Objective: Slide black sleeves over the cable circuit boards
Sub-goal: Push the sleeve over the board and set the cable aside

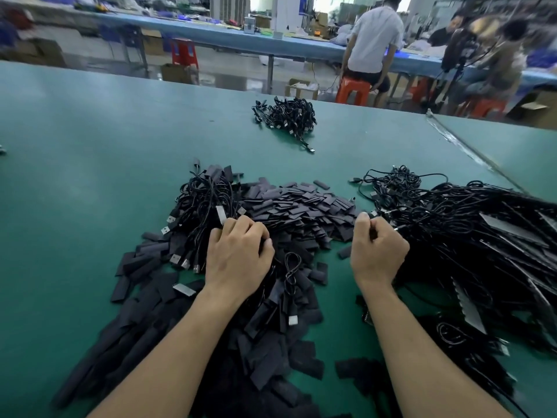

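Step in hand: pick-up, ahead of any sleeving.

Right hand (378,250) is closed, thumb and forefinger pinched on a thin dark cable (373,234). It sits at the 9 o'clock edge of the unsleeved heap (470,236). Grey strips, apparently the circuit boards (503,226), lie at 3 o'clock from the fist.

Left hand (238,251) is curled knuckles-up. Its fingertips are buried where the black sleeves (301,206) meet a cable bundle (205,203) at its 11 o'clock. Whether it grips anything: cannot tell. Loose sleeves touch its fingers from 12 to 3 o'clock and fill the gap between the hands.

Judgement: next move needs one sleeve singled out by the left hand and one board end drawn free by the right, then sleeve mouth aligned to board edge.

A far bundle (286,116) sits at 12 o'clock on the green table (90,146).
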Demonstrator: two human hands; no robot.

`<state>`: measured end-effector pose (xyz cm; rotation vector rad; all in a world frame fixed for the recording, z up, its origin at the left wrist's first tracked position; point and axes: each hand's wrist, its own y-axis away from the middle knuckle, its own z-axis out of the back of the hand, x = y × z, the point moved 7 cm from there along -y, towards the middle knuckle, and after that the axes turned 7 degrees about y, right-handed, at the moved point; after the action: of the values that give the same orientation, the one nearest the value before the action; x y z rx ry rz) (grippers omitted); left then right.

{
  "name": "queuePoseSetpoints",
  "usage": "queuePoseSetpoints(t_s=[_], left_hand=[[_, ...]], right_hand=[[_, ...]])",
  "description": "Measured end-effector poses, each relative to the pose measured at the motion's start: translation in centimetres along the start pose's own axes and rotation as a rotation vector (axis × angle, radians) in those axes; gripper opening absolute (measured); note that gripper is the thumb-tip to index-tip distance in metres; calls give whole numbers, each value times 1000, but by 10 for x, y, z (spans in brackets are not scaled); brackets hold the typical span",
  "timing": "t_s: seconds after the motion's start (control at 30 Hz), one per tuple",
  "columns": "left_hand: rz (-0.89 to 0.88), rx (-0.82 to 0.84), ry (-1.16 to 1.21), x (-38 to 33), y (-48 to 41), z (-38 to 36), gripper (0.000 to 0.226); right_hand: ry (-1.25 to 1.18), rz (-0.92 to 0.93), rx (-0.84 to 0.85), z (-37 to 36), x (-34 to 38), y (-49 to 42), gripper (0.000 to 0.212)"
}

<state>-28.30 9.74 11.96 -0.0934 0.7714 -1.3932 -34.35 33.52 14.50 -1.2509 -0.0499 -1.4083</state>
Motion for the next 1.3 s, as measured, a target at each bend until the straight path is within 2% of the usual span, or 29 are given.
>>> queuePoseSetpoints(t_s=[0.13,0.27,0.47,0.6,0.7,0.8,1.0,1.07,1.17,1.3], left_hand=[[-6,-8,9,1,-1,0,9],[-4,-2,14,1,-1,-1,8],[6,-1,24,2,0,-1,7],[20,22,34,4,-1,-1,10],[25,31,42,3,-2,-1,10],[25,29,41,3,-1,-1,9],[24,32,38,5,-2,-2,9],[23,31,43,5,-3,-2,9],[23,33,44,6,-3,-2,10],[25,47,37,5,-3,-4,10]], right_hand=[[-10,-177,-80,-15,-6,-13,46],[-9,-287,-48,-30,-10,-18,46],[-13,-265,161,-25,-8,-32,42],[174,-195,418,-12,-21,-25,35],[312,-157,552,-5,-31,-10,21],[325,-126,559,-4,-32,5,12],[288,-91,534,-7,-19,12,20],[338,-75,621,-4,-19,11,18],[424,-84,853,0,-21,14,18],[348,-108,1107,4,-16,20,46]])
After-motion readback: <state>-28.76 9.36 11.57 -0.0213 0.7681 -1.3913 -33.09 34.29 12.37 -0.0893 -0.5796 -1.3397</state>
